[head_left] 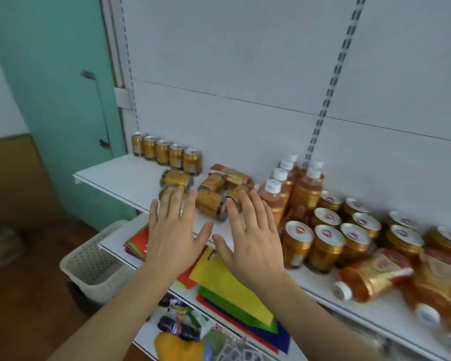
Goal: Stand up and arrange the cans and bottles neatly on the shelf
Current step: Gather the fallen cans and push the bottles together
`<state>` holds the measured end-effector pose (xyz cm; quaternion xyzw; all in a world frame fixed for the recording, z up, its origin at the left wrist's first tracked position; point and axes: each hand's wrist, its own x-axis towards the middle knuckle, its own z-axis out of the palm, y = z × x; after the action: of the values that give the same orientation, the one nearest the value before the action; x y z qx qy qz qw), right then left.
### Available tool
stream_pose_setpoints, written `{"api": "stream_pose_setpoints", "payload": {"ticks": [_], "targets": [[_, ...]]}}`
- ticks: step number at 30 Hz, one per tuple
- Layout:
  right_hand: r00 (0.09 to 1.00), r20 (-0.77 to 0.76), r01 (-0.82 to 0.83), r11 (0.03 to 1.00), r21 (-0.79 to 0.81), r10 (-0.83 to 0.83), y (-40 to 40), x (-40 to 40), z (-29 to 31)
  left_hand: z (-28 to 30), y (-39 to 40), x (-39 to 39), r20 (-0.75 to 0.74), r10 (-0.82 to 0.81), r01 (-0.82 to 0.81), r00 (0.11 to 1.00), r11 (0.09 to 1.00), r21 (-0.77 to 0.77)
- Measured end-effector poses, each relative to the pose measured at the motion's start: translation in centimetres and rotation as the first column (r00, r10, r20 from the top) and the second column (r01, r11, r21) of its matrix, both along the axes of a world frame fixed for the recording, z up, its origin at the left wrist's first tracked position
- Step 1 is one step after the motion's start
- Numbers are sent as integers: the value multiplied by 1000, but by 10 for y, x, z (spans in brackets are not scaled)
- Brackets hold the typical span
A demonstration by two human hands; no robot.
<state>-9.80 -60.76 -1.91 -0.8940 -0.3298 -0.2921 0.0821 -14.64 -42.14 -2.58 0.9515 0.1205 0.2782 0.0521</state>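
Observation:
On the white shelf, several gold cans stand in a row against the back wall. In front of them several gold cans and a bottle lie on their sides. My left hand and my right hand hover flat over the fallen cans, fingers straight and spread, holding nothing. Fingertips of each hand reach the nearest fallen cans; contact is unclear. Upright amber bottles with white caps stand to the right, then several upright cans. More bottles lie tipped at the far right.
A lower shelf carries coloured bags in yellow, green, red and blue. Below lie dark soda bottles. A white perforated basket stands on the floor at the left, beside a green door.

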Motion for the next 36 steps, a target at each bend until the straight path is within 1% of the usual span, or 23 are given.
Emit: {"api": "stream_pose_setpoints", "payload": {"ticks": [3, 6, 10, 12, 15, 18, 22, 29, 34, 36], "targets": [[1000, -15, -16, 1000, 13, 16, 42, 23, 8, 8, 39, 17, 4, 35, -35, 999, 999, 29], [999, -44, 23, 999, 22, -22, 73, 51, 11, 13, 72, 39, -1, 54, -54, 999, 998, 36], [988, -111, 106, 994, -38, -110, 98, 84, 7, 13, 104, 72, -34, -10, 11, 999, 999, 38], [975, -148, 158, 985, -74, -168, 109, 103, 3, 13, 120, 92, -38, -53, 53, 998, 998, 16], [939, -188, 279, 958, -72, -287, 126, 128, -1, 10, 141, 120, -54, -142, 142, 988, 990, -9], [886, -228, 402, 914, -60, -405, 135, 144, -2, 8, 156, 143, -93, -258, 258, 962, 966, -7], [792, -280, 525, 839, -141, -543, 131, 158, 4, 11, 170, 170, -137, -396, 397, 908, 918, -21], [702, -363, 522, 790, -322, -612, 124, 196, 21, 11, 163, 217, -181, -528, 525, 830, 849, -68], [669, -439, 460, 798, -390, -600, 121, 228, 21, 10, 153, 251, -260, -570, 575, 779, 816, -68], [641, -470, 451, 794, -409, -606, 122, 238, 19, 8, 149, 263, -299, -581, 591, 757, 804, -67]]}}
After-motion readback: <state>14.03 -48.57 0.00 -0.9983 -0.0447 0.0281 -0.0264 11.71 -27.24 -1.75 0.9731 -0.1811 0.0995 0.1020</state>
